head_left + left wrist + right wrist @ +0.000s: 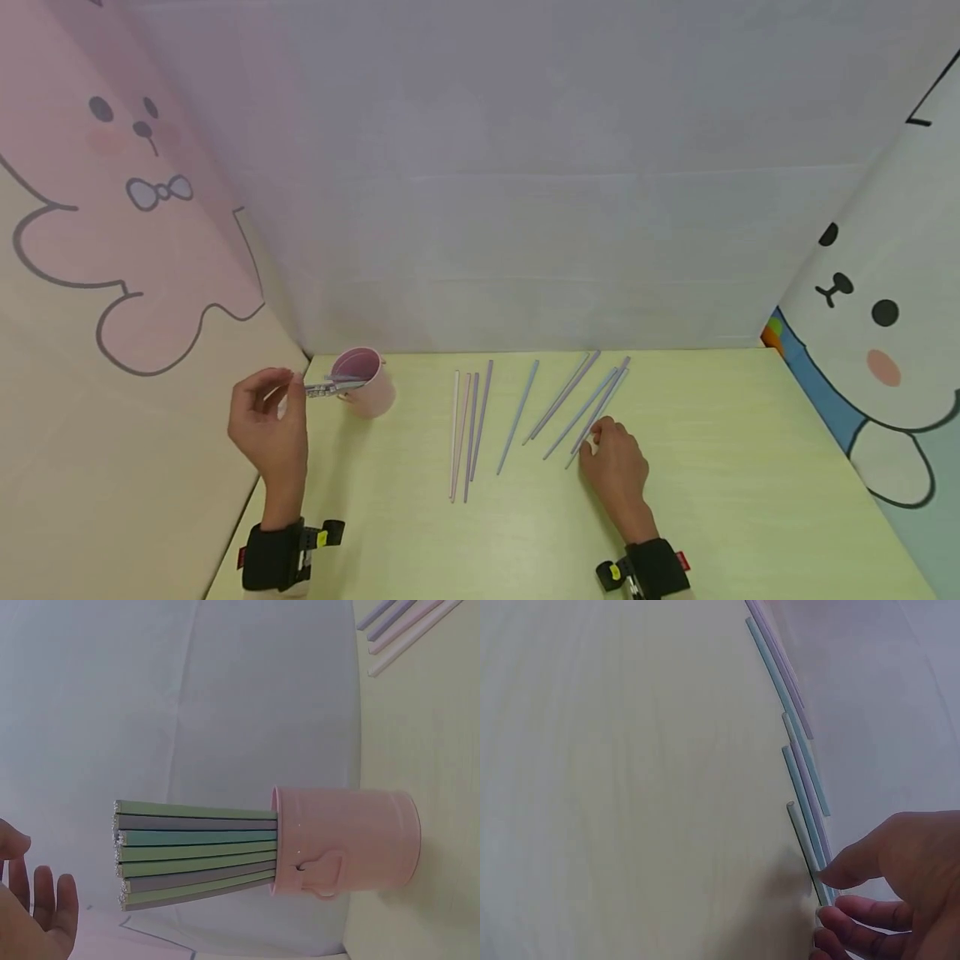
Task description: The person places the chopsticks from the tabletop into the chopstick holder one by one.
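Note:
My left hand [267,425] hovers left of a pink cup [375,396] with a small handle. In the left wrist view a bundle of pastel sticks [199,855], green, lilac and teal, stands in the cup. A gap separates my loosely bent left fingers [65,904] from the stick ends. My right hand [617,471] is low over the table at the rightmost loose sticks. Its thumb and fingertips pinch a pale green stick [802,840] partway along. A blue stick [799,776] and a lilac stick [810,787] lie close beside it.
More loose sticks [522,417] lie across the yellow table [720,483], some white, pink and lilac ones [480,421] toward the cup. A pale cloth [525,208] hangs behind the table, with cartoon-printed cloths [885,275] at the sides.

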### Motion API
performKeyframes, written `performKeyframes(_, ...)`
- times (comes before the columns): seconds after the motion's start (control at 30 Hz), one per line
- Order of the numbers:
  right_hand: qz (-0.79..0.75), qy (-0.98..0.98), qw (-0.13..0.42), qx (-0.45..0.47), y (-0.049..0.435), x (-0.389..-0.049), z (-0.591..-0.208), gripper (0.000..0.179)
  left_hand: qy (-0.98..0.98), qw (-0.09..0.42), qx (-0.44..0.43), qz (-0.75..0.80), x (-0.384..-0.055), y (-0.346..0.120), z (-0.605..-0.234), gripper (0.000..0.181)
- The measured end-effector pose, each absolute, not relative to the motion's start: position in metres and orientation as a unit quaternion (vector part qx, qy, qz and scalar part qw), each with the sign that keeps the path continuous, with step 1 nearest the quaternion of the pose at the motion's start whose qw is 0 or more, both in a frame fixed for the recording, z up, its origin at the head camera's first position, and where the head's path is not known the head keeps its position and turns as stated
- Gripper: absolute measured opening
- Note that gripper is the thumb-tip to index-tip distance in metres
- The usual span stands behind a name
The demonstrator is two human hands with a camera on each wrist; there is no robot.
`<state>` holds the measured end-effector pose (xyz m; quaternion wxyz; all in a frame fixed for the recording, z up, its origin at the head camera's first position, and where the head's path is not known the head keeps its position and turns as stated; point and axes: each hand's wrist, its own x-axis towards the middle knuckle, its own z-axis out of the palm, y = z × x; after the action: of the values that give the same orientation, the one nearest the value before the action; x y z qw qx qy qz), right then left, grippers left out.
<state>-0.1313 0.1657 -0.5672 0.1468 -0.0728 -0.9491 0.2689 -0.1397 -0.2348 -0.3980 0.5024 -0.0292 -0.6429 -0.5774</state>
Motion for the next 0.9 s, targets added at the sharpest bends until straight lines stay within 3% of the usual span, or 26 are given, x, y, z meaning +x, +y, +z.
performKeyframes(0.9,0.253,-0.957,0.094,-0.107,0.164,-0.135,-0.566,0.022,-0.649,0.473,-0.064,-0.593,-0.132,-0.223,-0.407,0.022)
